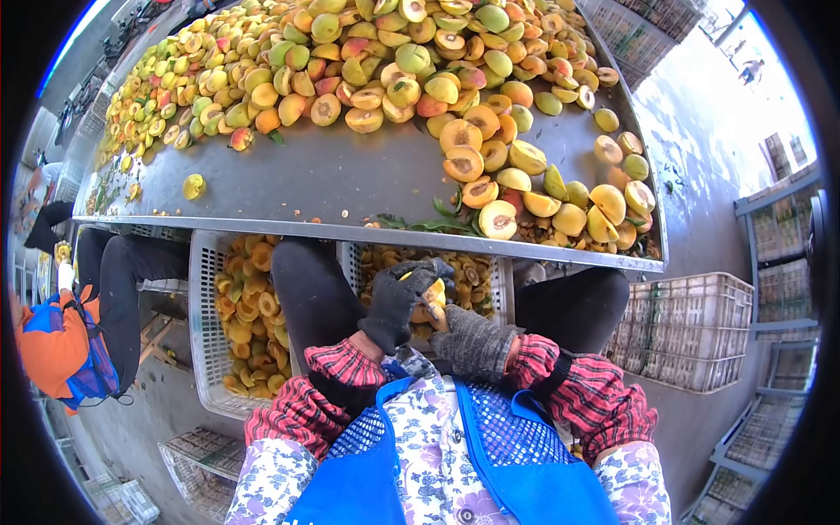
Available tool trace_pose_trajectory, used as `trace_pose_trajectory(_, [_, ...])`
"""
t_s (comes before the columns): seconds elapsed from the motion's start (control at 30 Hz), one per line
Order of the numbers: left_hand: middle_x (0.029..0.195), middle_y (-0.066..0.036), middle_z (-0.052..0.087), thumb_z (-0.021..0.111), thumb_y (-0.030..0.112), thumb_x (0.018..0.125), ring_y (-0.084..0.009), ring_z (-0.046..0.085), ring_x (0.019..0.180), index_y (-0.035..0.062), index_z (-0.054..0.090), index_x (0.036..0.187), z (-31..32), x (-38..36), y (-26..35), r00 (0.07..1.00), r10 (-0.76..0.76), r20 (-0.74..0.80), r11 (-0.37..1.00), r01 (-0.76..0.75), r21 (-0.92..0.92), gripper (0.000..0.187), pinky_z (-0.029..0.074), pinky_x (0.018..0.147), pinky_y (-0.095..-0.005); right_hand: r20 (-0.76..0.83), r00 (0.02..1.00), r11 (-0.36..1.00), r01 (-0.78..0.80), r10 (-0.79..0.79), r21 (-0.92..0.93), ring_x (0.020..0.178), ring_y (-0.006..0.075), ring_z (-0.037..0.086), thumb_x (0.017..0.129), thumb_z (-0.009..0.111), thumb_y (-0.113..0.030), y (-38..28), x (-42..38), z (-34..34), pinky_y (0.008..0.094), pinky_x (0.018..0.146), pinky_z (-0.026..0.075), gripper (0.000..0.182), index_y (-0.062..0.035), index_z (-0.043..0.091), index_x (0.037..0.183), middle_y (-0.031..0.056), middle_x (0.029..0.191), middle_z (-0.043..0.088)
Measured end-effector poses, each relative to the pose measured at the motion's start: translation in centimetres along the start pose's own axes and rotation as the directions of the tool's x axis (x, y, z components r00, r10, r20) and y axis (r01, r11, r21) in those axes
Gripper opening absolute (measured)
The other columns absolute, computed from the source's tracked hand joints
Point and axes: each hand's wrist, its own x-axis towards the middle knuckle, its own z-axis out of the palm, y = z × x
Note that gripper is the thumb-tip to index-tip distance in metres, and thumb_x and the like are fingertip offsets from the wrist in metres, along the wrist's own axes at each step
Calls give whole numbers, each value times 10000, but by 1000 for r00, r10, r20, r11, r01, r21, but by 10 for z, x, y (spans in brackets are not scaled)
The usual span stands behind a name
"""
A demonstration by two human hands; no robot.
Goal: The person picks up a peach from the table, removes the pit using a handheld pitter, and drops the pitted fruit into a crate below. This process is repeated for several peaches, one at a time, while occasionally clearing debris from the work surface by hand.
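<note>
Vest, fruit in left hand

Free passage over the steel worktop runs across its near left and middle, between the heap of halved stone fruit and the front rim, interrupted by a lone fruit piece and leaves. At right, a spread of halves obstructs this strip; below, two thighs flank the middle crate.

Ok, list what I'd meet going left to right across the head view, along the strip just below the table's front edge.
Co-worker in orange and blue, white crate holding fruit halves, gloved left hand, gloved right hand, pale crates, metal rack.
</note>
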Motion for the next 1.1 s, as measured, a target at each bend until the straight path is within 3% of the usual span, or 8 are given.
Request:
trace_pose_trajectory(0.23, [934, -116, 626, 621, 44, 710, -190, 610, 833, -8, 575, 980, -6, -5, -18, 978, -76, 195, 965, 121, -233, 279, 471, 773, -294, 87, 986, 989, 142, -144, 32, 765, 363, 584, 836, 492, -260, -13, 3, -8, 402, 659, 459, 280, -31, 573, 975, 211, 800, 609])
trace_pose_trajectory(0.33, [949, -110, 622, 604, 50, 764, -157, 595, 853, -12, 574, 996, -12, 2, 14, 927, -297, 230, 686, 374, -624, 242, 469, 781, -283, 143, 989, 996, 53, -42, -77, 720, 346, 580, 841, 491, -248, -29, -6, -22, 393, 626, 462, 272, -52, 570, 1014, 199, 768, 602])
trace_pose_trajectory(0.47, [969, -109, 616, 560, 71, 832, -127, 576, 870, -20, 572, 1014, -8, -2, 11, 863, -408, 298, 411, 465, -784, 204, 469, 783, -266, 243, 893, 767, 450, -380, -457, 699, 334, 576, 845, 506, -270, -14, -3, -23, 384, 612, 461, 288, -59, 565, 1032, 192, 774, 599])
trace_pose_trajectory(0.67, [964, -115, 625, 513, 74, 849, -155, 595, 837, -26, 572, 1005, -3, -7, -8, 945, -212, 248, 843, 305, -444, 195, 483, 759, -279, 156, 977, 987, -129, 143, -94, 766, 341, 588, 845, 527, -312, -50, -12, -30, 387, 683, 463, 324, -55, 557, 1040, 199, 876, 608])
trace_pose_trajectory(0.77, [955, -113, 628, 501, 73, 851, -168, 602, 826, -23, 575, 1006, -9, -4, 5, 970, -61, 235, 978, 105, -180, 197, 488, 750, -292, 166, 985, 998, -34, 42, -46, 783, 342, 594, 840, 529, -331, -37, -8, -26, 396, 693, 460, 349, -45, 551, 1039, 199, 865, 612])
trace_pose_trajectory(0.87, [953, -107, 629, 515, 81, 841, -171, 603, 819, -20, 577, 1005, -2, -9, -7, 956, -169, 240, 885, 254, -389, 202, 488, 746, -301, 132, 987, 991, -71, 86, -116, 794, 335, 595, 830, 541, -350, -39, -9, -25, 393, 693, 454, 369, -36, 556, 1023, 195, 861, 615])
trace_pose_trajectory(0.97, [954, -115, 627, 508, 95, 844, -175, 601, 828, -25, 575, 1011, 0, -14, -20, 978, -153, 144, 974, 174, -147, 216, 487, 748, -307, 139, 973, 967, -157, 186, -199, 798, 338, 585, 820, 556, -355, -31, 1, -19, 405, 693, 451, 372, -29, 564, 998, 183, 866, 616])
trace_pose_trajectory(1.1, [938, -123, 623, 523, 60, 823, -168, 598, 838, -20, 578, 1008, 21, -20, -47, 880, -468, 73, 604, 380, -700, 209, 481, 769, -288, 195, 972, 921, 190, -129, -341, 748, 344, 566, 747, 569, -232, -24, 3, -25, 404, 651, 454, 261, -48, 569, 933, 169, 796, 578])
